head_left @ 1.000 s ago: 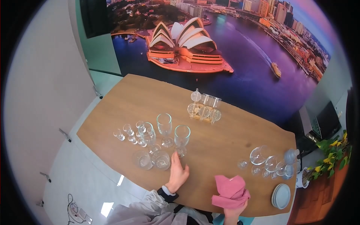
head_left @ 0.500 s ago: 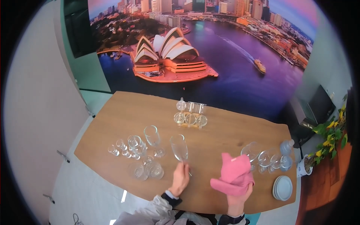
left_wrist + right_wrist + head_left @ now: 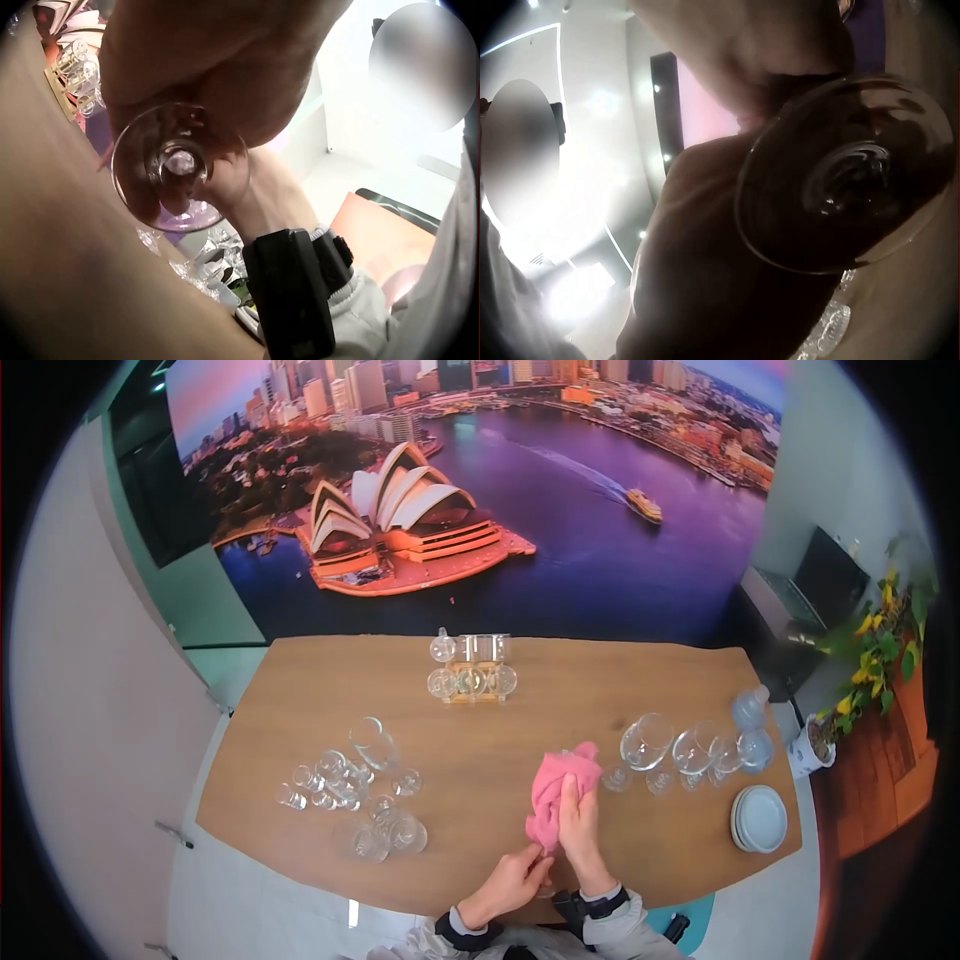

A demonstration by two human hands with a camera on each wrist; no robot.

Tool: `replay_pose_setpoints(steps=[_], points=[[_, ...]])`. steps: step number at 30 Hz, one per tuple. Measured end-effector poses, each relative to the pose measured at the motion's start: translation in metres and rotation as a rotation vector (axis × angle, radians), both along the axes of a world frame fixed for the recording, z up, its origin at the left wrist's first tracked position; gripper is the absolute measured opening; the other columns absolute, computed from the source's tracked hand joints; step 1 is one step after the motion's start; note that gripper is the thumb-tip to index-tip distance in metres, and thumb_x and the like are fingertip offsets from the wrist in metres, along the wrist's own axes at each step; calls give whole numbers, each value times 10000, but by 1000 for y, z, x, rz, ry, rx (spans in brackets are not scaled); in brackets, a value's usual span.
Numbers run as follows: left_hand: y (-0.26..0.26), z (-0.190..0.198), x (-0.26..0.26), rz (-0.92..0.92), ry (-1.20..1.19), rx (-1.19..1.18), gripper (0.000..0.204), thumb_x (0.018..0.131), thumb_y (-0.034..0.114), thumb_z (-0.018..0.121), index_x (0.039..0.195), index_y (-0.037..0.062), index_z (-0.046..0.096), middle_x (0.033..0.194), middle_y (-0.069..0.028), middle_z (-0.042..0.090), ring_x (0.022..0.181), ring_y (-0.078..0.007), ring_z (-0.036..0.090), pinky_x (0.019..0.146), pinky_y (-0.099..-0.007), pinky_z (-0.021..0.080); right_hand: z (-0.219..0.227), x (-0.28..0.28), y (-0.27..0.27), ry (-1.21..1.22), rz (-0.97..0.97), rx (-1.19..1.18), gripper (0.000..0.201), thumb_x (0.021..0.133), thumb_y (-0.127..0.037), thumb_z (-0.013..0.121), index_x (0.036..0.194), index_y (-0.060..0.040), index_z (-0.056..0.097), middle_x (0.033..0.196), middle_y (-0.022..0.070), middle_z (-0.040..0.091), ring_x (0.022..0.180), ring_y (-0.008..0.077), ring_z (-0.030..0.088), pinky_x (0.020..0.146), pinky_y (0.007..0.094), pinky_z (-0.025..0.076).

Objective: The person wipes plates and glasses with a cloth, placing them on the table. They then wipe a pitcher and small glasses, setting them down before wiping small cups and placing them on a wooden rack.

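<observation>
My left hand (image 3: pixel 510 882) pinches the stem of a clear stemmed glass near its foot, low over the front middle of the table. The round glass foot (image 3: pixel 180 163) fills the middle of the left wrist view, and the same wine glass (image 3: pixel 855 180) looms large in the right wrist view. A pink cloth (image 3: pixel 562 785) is bunched over the bowl, hiding it almost wholly. Around the cloth my right hand (image 3: pixel 580 825) is closed, thumb on top, just above the left hand.
Left on the wooden table (image 3: pixel 560 670) stand a tall goblet (image 3: pixel 373 743), several tiny stemmed glasses (image 3: pixel 305 775) and some tumblers (image 3: pixel 405 832). A rack of glass cups (image 3: pixel 472 682) is at the back. Big wine glasses (image 3: pixel 648 742) and stacked saucers (image 3: pixel 762 820) are at right.
The left hand took a stemmed glass from the left group, lifted it and carried it right. The right hand brought the pink cloth leftward onto the bowl. The head view has turned right.
</observation>
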State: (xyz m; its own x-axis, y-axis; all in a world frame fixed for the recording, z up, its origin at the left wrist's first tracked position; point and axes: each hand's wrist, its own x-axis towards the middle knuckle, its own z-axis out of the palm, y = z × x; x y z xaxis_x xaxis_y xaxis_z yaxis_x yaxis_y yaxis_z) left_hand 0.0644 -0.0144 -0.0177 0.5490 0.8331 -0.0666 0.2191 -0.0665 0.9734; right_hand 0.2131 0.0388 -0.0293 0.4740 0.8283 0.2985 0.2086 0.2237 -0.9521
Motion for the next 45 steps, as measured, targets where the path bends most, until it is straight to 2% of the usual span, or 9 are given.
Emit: replay_pose_setpoints(steps=[4, 7, 14, 21, 26, 29, 38, 40, 45], points=[[-1, -13, -17, -223, -314, -469, 199, 1025, 209, 541, 1004, 15, 581, 770, -26, 599, 764, -112, 666, 669, -260, 522, -4, 32, 13, 559, 197, -45, 393, 987, -284, 579, 1268, -12, 532, 1115, 83, 641, 944, 183, 649, 824, 287, 515], [4, -13, -30, -352, -389, -643, 223, 1030, 240, 531, 1033, 23, 584, 740, -9, 552, 720, -134, 645, 657, -271, 516, 11, 42, 11, 968, 479, -176, 505, 943, -416, 614, 1253, -25, 536, 1072, 92, 633, 902, 226, 645, 762, 406, 560], [17, -35, -46, -406, -880, -1124, 230, 995, 215, 557, 1078, 1, 576, 678, -31, 526, 534, -157, 531, 536, -321, 481, -4, 16, 8, 1583, 903, 199, 681, 917, -679, 485, 1147, -38, 500, 986, 73, 531, 828, 201, 519, 708, 361, 481], [29, -28, -41, -178, -757, -951, 220, 920, 100, 631, 1110, 4, 577, 676, -60, 588, 494, -173, 537, 527, -347, 498, -3, 2, -34, 966, 533, -166, 572, 933, -455, 652, 1284, -32, 494, 1117, 82, 602, 930, 193, 626, 791, 367, 574], [29, -17, -9, 187, -551, -484, 382, 872, 60, 713, 1216, 10, 554, 1043, -93, 664, 943, -162, 651, 834, -324, 545, 9, -7, -49, 834, 680, -292, 185, 992, -163, 597, 1136, -47, 598, 949, 18, 613, 730, 90, 600, 687, 210, 523], [27, -19, -16, 33, -351, -107, 432, 860, 61, 732, 1249, 17, 550, 1218, -94, 611, 1110, -148, 583, 934, -312, 501, -7, -2, -49, 661, 594, -213, 140, 1004, -149, 573, 1094, -51, 617, 901, 6, 616, 723, 63, 578, 668, 190, 485], [36, 50, -27, 58, -450, -215, 480, 914, 142, 681, 1322, 2, 471, 1292, -137, 573, 1224, -212, 526, 1072, -367, 411, -16, -8, -65, 276, 621, -358, 177, 1018, -180, 545, 1074, -31, 623, 864, 25, 659, 809, 130, 640, 726, 305, 517], [34, 42, -11, 110, -325, -197, 540, 884, 113, 727, 1337, -3, 455, 1285, -154, 569, 1218, -216, 529, 1044, -373, 437, -28, -23, -63, -102, 529, 10, 182, 1016, -210, 541, 1034, -45, 615, 753, 35, 649, 680, 144, 637, 636, 300, 504], [36, 38, -5, 146, -392, -239, 553, 853, 146, 790, 1288, -28, 495, 1176, -140, 629, 1083, -200, 613, 941, -345, 494, -19, -2, -78, 53, 733, -331, 199, 1011, -223, 534, 1036, -35, 597, 749, 54, 659, 636, 169, 648, 615, 307, 510]])
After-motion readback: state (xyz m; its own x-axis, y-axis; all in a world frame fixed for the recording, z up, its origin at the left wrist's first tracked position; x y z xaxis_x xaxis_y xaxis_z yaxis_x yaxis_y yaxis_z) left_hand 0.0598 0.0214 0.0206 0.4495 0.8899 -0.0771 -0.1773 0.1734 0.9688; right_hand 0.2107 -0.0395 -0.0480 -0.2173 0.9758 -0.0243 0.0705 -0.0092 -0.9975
